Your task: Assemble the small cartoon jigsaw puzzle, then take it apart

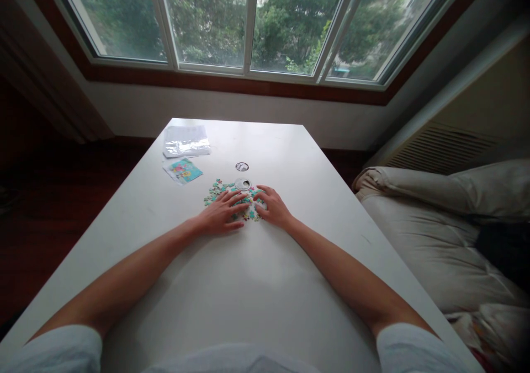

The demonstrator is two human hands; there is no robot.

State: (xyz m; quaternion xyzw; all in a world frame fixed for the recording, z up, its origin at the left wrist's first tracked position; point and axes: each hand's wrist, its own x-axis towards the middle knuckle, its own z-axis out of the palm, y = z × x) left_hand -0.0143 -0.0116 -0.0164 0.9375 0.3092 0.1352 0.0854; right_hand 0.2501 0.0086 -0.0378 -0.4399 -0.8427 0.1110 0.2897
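Note:
A spread of small jigsaw puzzle pieces (218, 188), mostly teal and green with some red and yellow, lies on the white table (248, 284). My left hand (221, 213) rests palm down over the left and middle of the pieces, fingers spread. Along the right side of the pieces, my right hand (273, 206) has its fingers curved and apart, the tips touching or just above them. Neither hand visibly grips anything. Just beyond the fingertips stands a round can (243, 184) with a silvery top. Some pieces are hidden beneath both hands.
Behind the can lies a round, shiny lid-like disc (242, 166). A colourful picture sheet (184, 170) lies to the left, with clear plastic sleeves (186, 140) behind it. Right of the table is a beige sofa (430, 224); a window (248, 25) is ahead.

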